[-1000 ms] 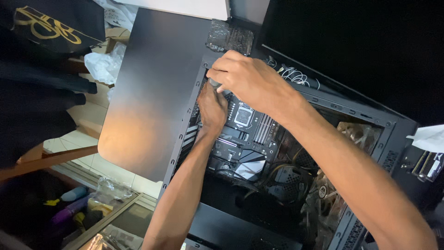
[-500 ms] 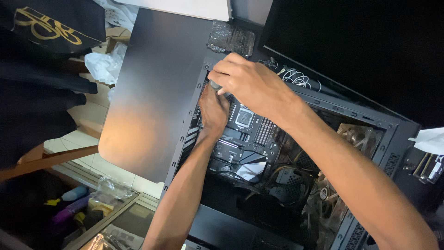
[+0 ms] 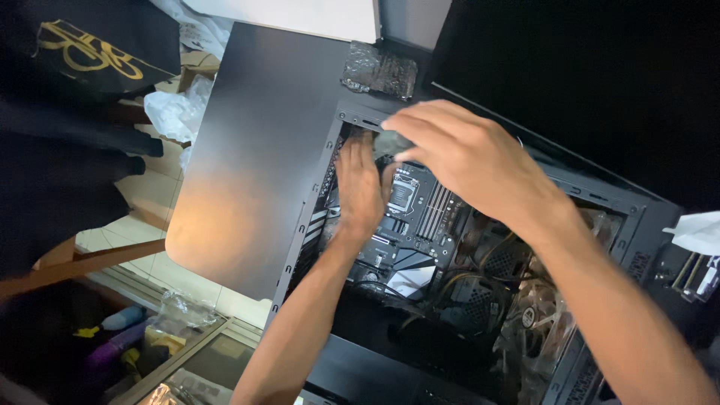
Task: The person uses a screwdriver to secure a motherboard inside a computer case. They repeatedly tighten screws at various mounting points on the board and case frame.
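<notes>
A crinkled silvery antistatic bag [image 3: 379, 70] lies beside a white box [image 3: 300, 15].

From my feed the scene is dim and warm-toned. A soft glare pools on the grey panel [image 3: 247, 172], the black surface [image 3: 600, 82] at top right loses all detail, and my right hand [image 3: 469, 154] smears with motion blur while the motherboard [image 3: 412, 202] stays fairly sharp.

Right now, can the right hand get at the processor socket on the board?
Probably yes. The right hand hovers just above the open case, and the socket lies uncovered below its fingers. The left hand rests beside the socket, not on it.
</notes>
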